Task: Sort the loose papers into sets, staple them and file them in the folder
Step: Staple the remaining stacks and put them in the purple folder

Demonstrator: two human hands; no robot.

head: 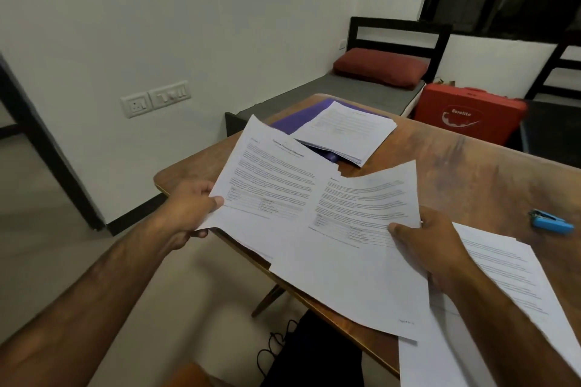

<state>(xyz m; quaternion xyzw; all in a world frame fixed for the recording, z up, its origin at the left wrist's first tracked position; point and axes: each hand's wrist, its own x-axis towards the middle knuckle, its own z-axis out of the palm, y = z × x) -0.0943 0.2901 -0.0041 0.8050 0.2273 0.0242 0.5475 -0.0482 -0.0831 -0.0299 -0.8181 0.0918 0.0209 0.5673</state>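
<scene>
My left hand point(191, 209) pinches the left edge of a printed sheet point(270, 179) headed with a title, held above the table's left corner. My right hand point(430, 248) grips a second printed sheet point(355, 248) by its right edge; this sheet overlaps the first one. More loose papers point(503, 286) lie on the table under my right forearm. A purple folder point(298, 118) lies at the far side of the table with a stack of papers point(345, 132) on top. A blue stapler point(550, 222) rests on the table at the right.
The wooden table point(456, 166) has its rounded corner at the left. Behind it are a bed with a red pillow point(380, 67) and a red case point(468, 113). A dark bag and cables point(283, 352) lie on the floor below.
</scene>
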